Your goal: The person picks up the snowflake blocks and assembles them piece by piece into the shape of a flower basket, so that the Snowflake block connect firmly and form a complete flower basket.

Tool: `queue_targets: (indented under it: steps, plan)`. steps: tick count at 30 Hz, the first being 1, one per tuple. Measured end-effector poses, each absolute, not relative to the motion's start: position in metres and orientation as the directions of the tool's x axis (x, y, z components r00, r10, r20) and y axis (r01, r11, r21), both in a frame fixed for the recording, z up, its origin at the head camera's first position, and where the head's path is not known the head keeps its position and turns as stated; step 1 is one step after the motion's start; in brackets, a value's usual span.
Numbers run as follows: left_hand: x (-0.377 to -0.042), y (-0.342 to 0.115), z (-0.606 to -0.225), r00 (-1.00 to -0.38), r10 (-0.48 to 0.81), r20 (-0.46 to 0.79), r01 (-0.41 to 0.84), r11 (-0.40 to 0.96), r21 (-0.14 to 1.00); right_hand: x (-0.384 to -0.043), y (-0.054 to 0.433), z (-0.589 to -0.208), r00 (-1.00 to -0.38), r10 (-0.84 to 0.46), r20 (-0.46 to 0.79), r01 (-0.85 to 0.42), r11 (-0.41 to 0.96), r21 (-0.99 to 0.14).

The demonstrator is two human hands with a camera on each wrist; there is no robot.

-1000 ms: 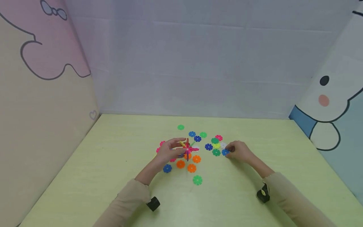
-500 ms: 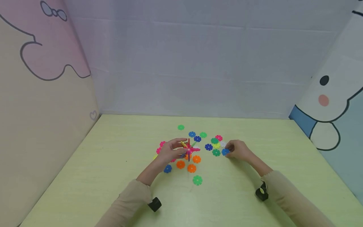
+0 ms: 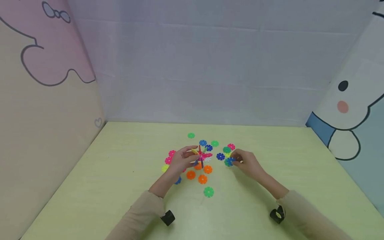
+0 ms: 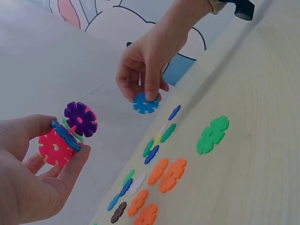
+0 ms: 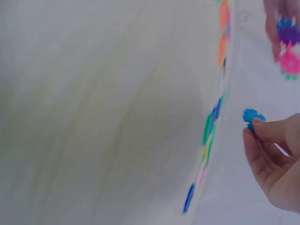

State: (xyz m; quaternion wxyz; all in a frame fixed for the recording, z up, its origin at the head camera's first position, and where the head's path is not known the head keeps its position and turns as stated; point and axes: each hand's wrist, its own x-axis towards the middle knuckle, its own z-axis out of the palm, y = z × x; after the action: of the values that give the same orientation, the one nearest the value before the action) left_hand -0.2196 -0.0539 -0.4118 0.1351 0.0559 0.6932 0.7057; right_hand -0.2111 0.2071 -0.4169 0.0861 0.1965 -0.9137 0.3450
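Note:
My left hand (image 3: 179,161) holds a cluster of joined snowflake discs (image 3: 201,155) above the table. In the left wrist view a pink disc (image 4: 55,147), a blue disc (image 4: 66,136) and a purple disc (image 4: 80,119) show in it, with thumb and fingers on the blue one. My right hand (image 3: 247,163) pinches a single blue snowflake disc (image 3: 230,161) by its edge. The right wrist view shows this disc (image 5: 253,116) raised off the table and apart from the cluster. The curled fingers partly cover it.
Loose discs lie flat around the hands: several orange ones (image 3: 208,169), a green one (image 3: 208,192) nearest me, pink ones (image 3: 168,160) at the left, and a dark blue one (image 3: 220,156) between the hands. The pale table (image 3: 120,186) meets a grey cloth backdrop (image 3: 192,73).
The right hand has lifted the blue disc off the table and moved left toward the cluster. The left hand has shifted slightly right, and the cluster has turned a little.

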Motion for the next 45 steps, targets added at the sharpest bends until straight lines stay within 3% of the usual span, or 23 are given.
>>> queue_targets:
  steps: [4, 9, 12, 22, 35, 45]
  plan:
    - [-0.218, -0.050, -0.411, -0.955, 0.282, -0.093, -0.102, -0.017, 0.995, -0.197, 0.184, -0.408, -0.866, -0.254, 0.430, -0.494, 0.571, -0.656]
    - [-0.216, -0.044, -0.407, -0.957, 0.272, -0.099, -0.116, -0.045, 0.992, -0.188, 0.162, -0.403, -0.775, -0.227, 0.590, -0.615, 0.490, -0.618]
    - [-0.215, -0.041, -0.406, -0.958, 0.267, -0.107, -0.127, -0.062, 0.990, -0.187, 0.155, -0.404, -0.752, -0.207, 0.626, -0.638, 0.467, -0.612]
    - [-0.211, -0.037, -0.404, -0.962, 0.237, -0.136, -0.164, -0.106, 0.981, -0.170, 0.134, -0.379, -0.710, -0.166, 0.684, -0.674, 0.441, -0.593]
    - [-0.210, -0.031, -0.403, -0.971, 0.209, -0.119, -0.151, -0.149, 0.977, -0.172, 0.127, -0.383, -0.665, -0.146, 0.733, -0.703, 0.454, -0.547]
    - [-0.210, -0.028, -0.401, -0.976, 0.190, -0.104, -0.121, -0.077, 0.990, -0.185, 0.132, -0.401, -0.683, -0.128, 0.719, -0.689, 0.439, -0.576]
